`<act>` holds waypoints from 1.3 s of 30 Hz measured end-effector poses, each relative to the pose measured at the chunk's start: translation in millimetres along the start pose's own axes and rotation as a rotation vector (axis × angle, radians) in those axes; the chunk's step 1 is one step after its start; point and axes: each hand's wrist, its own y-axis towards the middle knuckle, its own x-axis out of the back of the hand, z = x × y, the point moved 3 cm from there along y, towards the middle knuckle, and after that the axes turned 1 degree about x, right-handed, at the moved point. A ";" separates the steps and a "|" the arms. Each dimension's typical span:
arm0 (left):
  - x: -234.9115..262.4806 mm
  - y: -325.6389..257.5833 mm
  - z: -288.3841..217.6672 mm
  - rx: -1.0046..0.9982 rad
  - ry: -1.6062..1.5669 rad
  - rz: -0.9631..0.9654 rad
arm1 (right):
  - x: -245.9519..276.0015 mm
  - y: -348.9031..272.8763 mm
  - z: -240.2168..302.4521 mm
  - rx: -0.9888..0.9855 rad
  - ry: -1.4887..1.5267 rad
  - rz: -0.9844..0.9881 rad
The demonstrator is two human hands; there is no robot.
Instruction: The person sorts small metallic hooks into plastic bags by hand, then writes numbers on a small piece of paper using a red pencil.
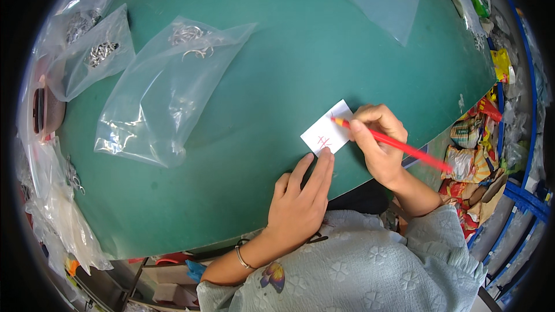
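Observation:
A small white paper slip [313,134] lies on the green table [254,81] close to its near edge, with red handwritten strokes on it. My right hand [381,141] pinches a red pencil [413,153], its tip touching the slip near the upper corner. The pencil's back end slants down to the right and looks blurred. My left hand [303,199] lies with its fingers stretched out, the fingertips resting on the slip's lower edge. There is a bracelet on the left wrist.
Clear plastic bags [156,98] with metal rings or hooks lie on the table's left side. A flat plastic bag [381,0] rests at the far right. Beyond the right edge stand colourful packages [468,156] and a blue metal rack [523,199]. Crumpled plastic [69,219] hangs at the left edge.

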 end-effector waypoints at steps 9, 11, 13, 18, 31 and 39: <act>1.0 2.3 0.1 0.054 -0.083 -0.007 | 1.6 -1.0 -0.9 0.063 -0.074 0.003; 0.4 1.1 1.3 0.074 -0.121 -0.003 | 2.9 -3.2 0.0 0.061 -0.098 0.063; -0.3 0.1 1.7 0.062 -0.128 -0.005 | 3.3 -5.5 0.7 0.026 -0.059 0.039; 1.5 1.9 0.9 0.068 -0.153 0.018 | 5.9 -4.9 -3.6 -0.005 -0.086 0.027; 1.8 0.4 2.3 0.022 -0.117 0.002 | -1.4 -4.9 4.2 0.109 -0.190 0.149; 1.0 -0.6 1.8 0.061 -0.164 0.009 | -3.7 -4.4 4.5 0.133 -0.205 0.158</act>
